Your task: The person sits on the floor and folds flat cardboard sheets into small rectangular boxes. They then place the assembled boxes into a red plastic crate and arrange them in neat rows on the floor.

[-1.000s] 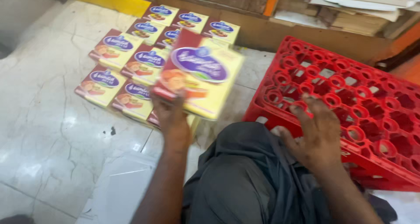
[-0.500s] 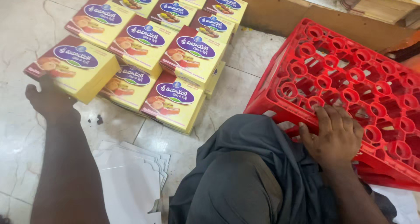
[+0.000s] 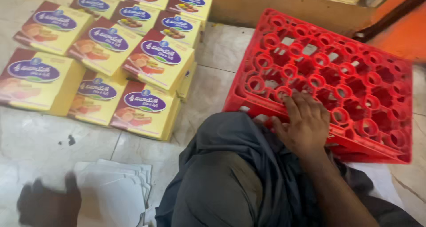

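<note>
Right hand point(image 3: 306, 123): palm down, fingers spread and slightly curled, resting flat on the near edge of the red crate point(image 3: 355, 54); nothing is clamped in it; forearm runs back toward the lower right, beside the grey-clad knee point(image 3: 222, 182).

Left hand point(image 3: 49, 205): low at the bottom left, blurred, lying on or just at the stack of white flat sheets point(image 3: 120, 187) on the floor point(image 3: 40, 142); whether the fingers are apart or closed on a sheet cannot be told.

Yellow boxes point(image 3: 146, 107): stacked in rows on the floor, left of the crate, beyond the sheets.
</note>
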